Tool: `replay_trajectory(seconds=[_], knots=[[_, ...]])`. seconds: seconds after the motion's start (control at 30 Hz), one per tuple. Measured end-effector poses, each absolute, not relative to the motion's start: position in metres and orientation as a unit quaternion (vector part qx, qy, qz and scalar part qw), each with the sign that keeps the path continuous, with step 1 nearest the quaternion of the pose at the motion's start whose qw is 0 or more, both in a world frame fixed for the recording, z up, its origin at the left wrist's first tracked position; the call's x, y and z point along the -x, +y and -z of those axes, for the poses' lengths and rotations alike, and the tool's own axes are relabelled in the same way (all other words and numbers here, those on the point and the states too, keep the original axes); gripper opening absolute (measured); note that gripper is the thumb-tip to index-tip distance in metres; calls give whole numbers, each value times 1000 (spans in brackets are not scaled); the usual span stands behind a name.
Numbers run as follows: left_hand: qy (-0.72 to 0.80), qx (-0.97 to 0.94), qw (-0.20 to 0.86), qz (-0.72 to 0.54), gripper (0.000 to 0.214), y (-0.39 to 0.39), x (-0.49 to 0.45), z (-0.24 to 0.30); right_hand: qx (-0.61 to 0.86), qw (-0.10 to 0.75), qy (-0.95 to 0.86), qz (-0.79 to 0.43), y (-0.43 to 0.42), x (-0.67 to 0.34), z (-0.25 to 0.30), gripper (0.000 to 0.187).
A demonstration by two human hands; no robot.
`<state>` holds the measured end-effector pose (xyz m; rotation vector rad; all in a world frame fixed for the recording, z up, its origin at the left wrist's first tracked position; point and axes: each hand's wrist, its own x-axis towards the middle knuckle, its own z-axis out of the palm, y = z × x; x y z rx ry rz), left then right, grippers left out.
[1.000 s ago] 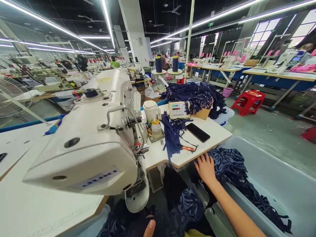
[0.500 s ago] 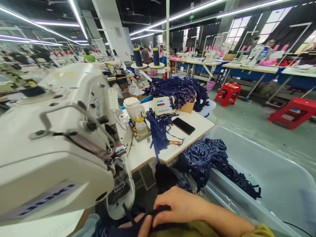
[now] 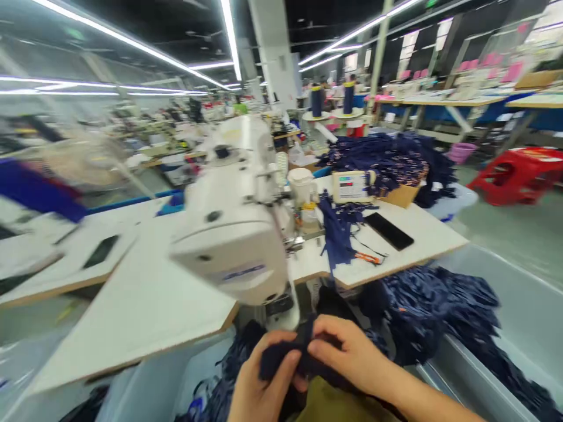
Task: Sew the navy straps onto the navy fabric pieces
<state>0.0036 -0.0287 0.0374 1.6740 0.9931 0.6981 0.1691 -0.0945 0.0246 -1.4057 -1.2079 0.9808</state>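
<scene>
Both of my hands grip a dark navy piece of fabric (image 3: 281, 358) low in the view, just in front of the sewing machine (image 3: 237, 234). My left hand (image 3: 268, 369) is closed round its left side, thumb on top. At its right side, my right hand (image 3: 341, 349) pinches the cloth between thumb and fingers. The machine's arm end (image 3: 281, 319) lies right behind the fabric, apart from my hands. Part of the cloth is hidden under my fingers and against my lap.
On the white table lie a phone (image 3: 389, 230), an orange-handled snipper (image 3: 368, 258) and navy strips (image 3: 336, 231). A control box (image 3: 352, 186) stands behind. Printed navy garments (image 3: 440, 299) hang over a plastic bin (image 3: 519, 305) at right. More dark cloth (image 3: 224, 381) fills a left bin.
The view has swung left, so the machine appears farther off and more table shows. My left hand has come up into clear sight, and the fabric is raised between both hands.
</scene>
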Motion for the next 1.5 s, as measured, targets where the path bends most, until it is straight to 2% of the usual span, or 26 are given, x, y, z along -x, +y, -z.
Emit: replay_trajectory(seconds=[0.07, 0.13, 0.2, 0.3, 0.33, 0.4, 0.47, 0.57, 0.8, 0.93, 1.13, 1.5], knots=[[416, -685, 519, -296, 42, -27, -6, -37, 612, 489, -497, -374, -88, -171, -26, 20], [413, -706, 484, -311, 39, -20, -4, -34, 632, 470, -510, -345, -79, -174, -24, 22], [405, -759, 364, -357, 33, -12, 1, -29, 649, 457, -519, -317, -68, -178, -21, 24], [354, -825, 77, -435, 25, -3, 8, -24, 667, 439, -527, -291, -55, -179, -16, 27], [314, -847, 7, -428, 26, -1, 10, -24, 672, 432, -528, -289, -51, -179, -14, 28], [228, -906, -53, -353, 28, 2, 11, -24, 679, 415, -531, -291, -44, -178, -12, 30], [180, -946, -58, -265, 27, 3, 10, -23, 680, 405, -534, -297, -38, -179, -9, 29], [197, -951, -77, -224, 25, 4, 9, -18, 672, 412, -535, -305, -34, -186, -2, 28], [215, -944, -104, -229, 21, 3, 14, -6, 639, 449, -539, -316, -54, -201, 20, 32], [214, -944, -129, -216, 37, 1, 17, -4, 651, 464, -539, -266, -55, -200, 21, 32], [261, -926, -148, -230, 41, -4, 19, 5, 643, 432, -578, -257, -37, -198, 3, 20], [294, -907, -133, -272, 38, -4, 12, 9, 617, 401, -641, -217, -28, -198, 0, 30]])
